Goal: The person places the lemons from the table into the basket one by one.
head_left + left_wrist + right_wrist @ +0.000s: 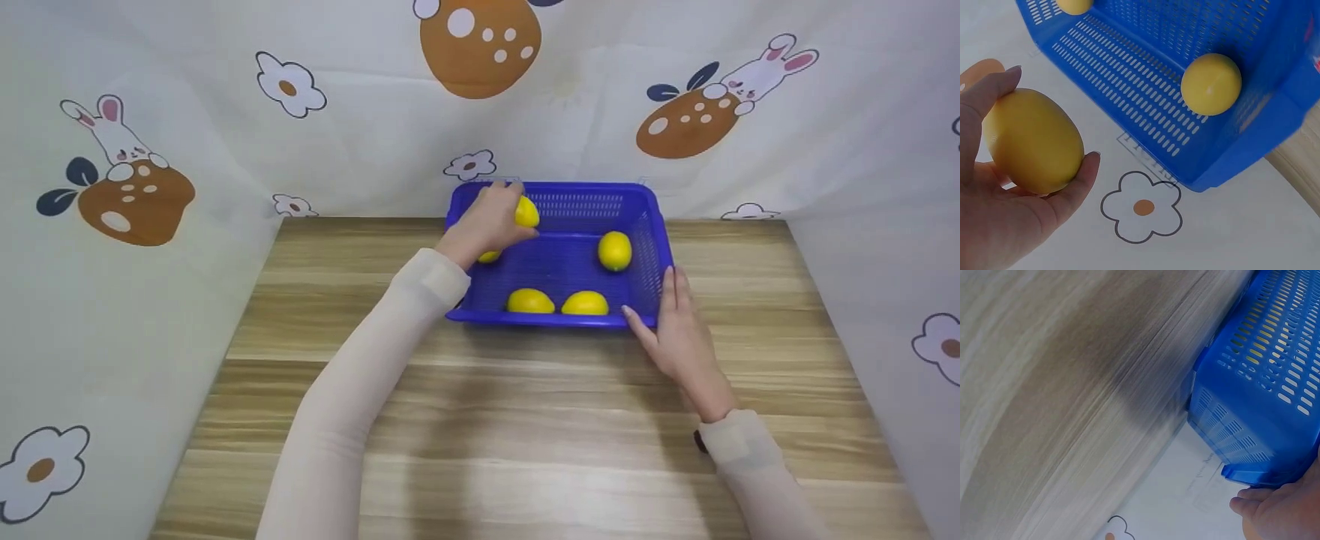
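Against the back wall sits a blue plastic basket [555, 319] with slotted sides. My left hand [491, 217] reaches over its back left part and holds a lemon [1036, 140] between thumb and fingers. Beneath that hand, another lemon [490, 256] shows only partly. Inside the basket, one lemon [615, 251] rests toward the right side, and two more, a left one [531, 301] and a right one [585, 303], lie along the front wall. My right hand [682, 337] grips the basket's front right corner, its thumb at the front rim and its fingers along the right side.
The basket stands at the far edge of a wood-grain table [540, 420]. A pale cloth [360, 150] printed with rabbits and flowers hangs behind and along both sides. A dark band [701, 441] shows at the right wrist.
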A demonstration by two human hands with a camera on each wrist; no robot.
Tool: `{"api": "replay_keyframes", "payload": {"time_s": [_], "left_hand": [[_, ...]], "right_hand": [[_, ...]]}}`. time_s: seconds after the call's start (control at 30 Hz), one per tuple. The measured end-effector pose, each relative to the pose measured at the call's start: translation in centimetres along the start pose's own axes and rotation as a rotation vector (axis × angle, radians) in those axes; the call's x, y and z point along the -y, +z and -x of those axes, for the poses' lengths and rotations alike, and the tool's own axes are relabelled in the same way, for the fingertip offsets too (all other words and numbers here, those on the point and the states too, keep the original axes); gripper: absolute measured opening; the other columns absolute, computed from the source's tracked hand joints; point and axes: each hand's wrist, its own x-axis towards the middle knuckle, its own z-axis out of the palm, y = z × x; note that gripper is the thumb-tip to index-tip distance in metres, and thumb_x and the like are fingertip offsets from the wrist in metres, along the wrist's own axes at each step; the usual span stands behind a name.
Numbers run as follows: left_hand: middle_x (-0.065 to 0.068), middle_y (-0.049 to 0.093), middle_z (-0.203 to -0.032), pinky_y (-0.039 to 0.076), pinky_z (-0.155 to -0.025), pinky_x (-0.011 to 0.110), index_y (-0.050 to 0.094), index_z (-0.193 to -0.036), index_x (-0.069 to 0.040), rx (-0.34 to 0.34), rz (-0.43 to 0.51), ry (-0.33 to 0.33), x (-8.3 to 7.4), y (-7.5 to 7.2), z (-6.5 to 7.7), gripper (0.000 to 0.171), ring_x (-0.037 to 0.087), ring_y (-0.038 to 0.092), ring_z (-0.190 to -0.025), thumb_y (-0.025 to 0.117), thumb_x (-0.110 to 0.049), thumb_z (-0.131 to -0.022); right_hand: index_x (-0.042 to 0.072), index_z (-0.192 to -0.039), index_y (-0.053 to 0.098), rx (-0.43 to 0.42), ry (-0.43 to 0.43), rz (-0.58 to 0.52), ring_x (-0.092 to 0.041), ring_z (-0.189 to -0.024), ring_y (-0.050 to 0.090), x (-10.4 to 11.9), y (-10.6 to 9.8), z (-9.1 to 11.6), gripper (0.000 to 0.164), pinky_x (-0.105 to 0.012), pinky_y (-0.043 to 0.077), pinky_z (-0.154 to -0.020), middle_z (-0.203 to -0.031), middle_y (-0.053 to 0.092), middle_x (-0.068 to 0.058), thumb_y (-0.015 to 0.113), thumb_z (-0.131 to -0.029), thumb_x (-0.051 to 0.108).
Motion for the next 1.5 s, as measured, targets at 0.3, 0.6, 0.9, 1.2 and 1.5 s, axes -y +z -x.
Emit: {"api": "replay_keyframes", "payload": {"time_s": [0.3,0.6,0.9,1.2,1.5], "left_hand": [[0.017,0.057,-0.14,0.051,-0.111,0.039,0.048,-0.151,-0.001,-0.007,0.046,-0.015,-0.5,0.6,-1.2,0.067,0.029,0.055,-0.126,0.076,-0.033,-0.099],[0.016,0.06,-0.133,0.052,-0.107,0.039,0.051,-0.145,-0.001,-0.009,0.025,0.005,-1.2,0.9,-2.7,0.063,0.029,0.059,-0.121,0.077,-0.034,-0.098],[0.016,0.057,-0.14,0.048,-0.113,0.04,0.044,-0.155,0.0,0.006,0.018,0.005,-2.0,0.9,-3.4,0.074,0.028,0.055,-0.129,0.076,-0.037,-0.098],[0.017,0.048,-0.156,0.041,-0.122,0.041,0.036,-0.162,-0.005,0.025,0.03,-0.021,-2.1,0.9,-3.3,0.083,0.029,0.048,-0.143,0.074,-0.042,-0.099],[0.017,0.038,-0.167,0.031,-0.129,0.045,0.031,-0.165,-0.004,0.066,0.031,-0.05,-1.8,1.0,-3.2,0.086,0.032,0.036,-0.155,0.071,-0.044,-0.101]], "right_hand": [[-0.014,-0.163,0.007,0.006,0.008,-0.005,-0.057,-0.155,0.017,-0.1,-0.1,0.1,0.1,-0.07,0.022,-0.124,-0.17,0.006,-0.037,0.053,-0.106,0.055],[-0.016,-0.162,0.009,0.0,0.008,-0.006,-0.057,-0.155,0.019,-0.2,-0.1,0.2,0.099,-0.069,0.022,-0.124,-0.169,0.009,-0.039,0.055,-0.107,0.051],[-0.013,-0.163,0.005,0.044,0.023,-0.008,-0.055,-0.157,0.016,0.4,-0.1,0.1,0.097,-0.067,0.019,-0.126,-0.171,0.004,-0.036,0.053,-0.108,0.051],[-0.013,-0.163,0.006,0.043,0.023,0.004,-0.055,-0.156,0.018,0.3,0.0,0.1,0.096,-0.067,0.021,-0.126,-0.171,0.005,-0.036,0.053,-0.108,0.05],[-0.013,-0.163,0.006,0.023,0.021,0.002,-0.058,-0.154,0.021,0.1,-0.1,0.2,0.098,-0.069,0.022,-0.124,-0.171,0.007,-0.037,0.054,-0.107,0.051]]}}
